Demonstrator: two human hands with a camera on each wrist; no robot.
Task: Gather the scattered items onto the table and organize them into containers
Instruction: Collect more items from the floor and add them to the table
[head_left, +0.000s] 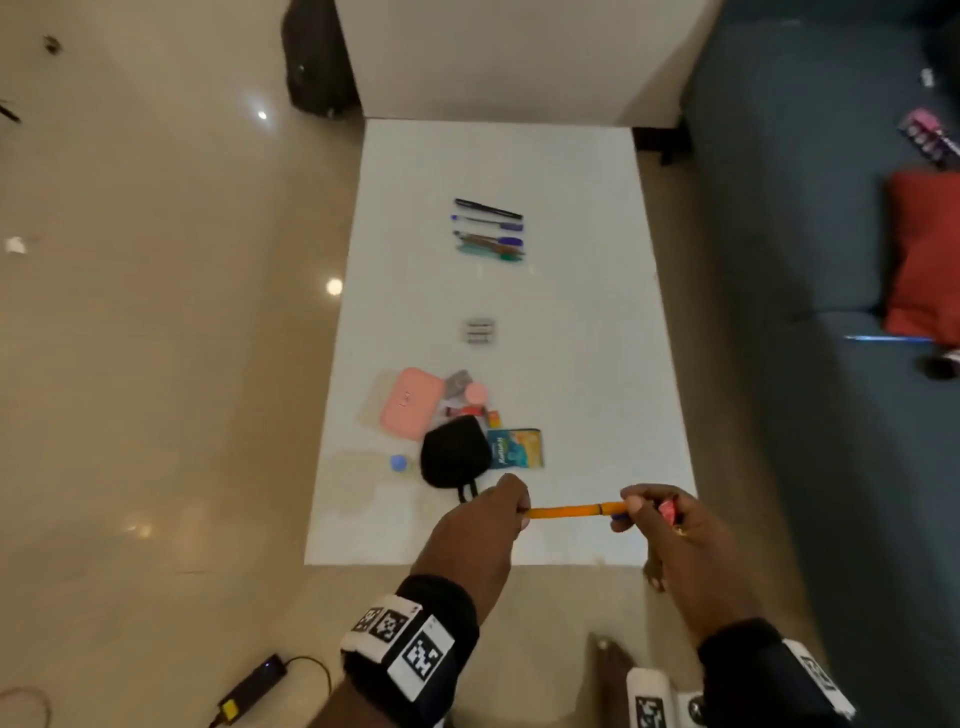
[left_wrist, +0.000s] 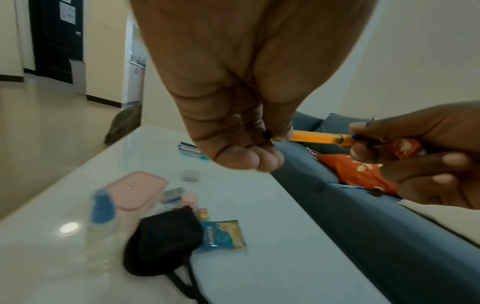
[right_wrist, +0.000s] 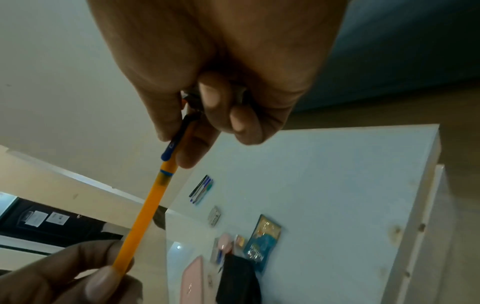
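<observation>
Orange pen (head_left: 566, 511) pinched at opposite ends by left hand (head_left: 480, 525) and right hand (head_left: 670, 525) above white table (head_left: 597, 312).

- Even, soft indoor light; my head view is brightest on the white counter (head_left: 571, 260).
- Ceiling lamps glint on the glossy floor (head_left: 156, 312) at upper left.
- My wrist views are dimmer and bluish, smeared with motion blur.
- Straight edges bow toward the frame borders.
- My near hands loom soft, out of focus.

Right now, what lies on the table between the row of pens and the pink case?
Only a small grey pack on the white table, midway between the pens and the pink case. The head view shows it best.
</observation>
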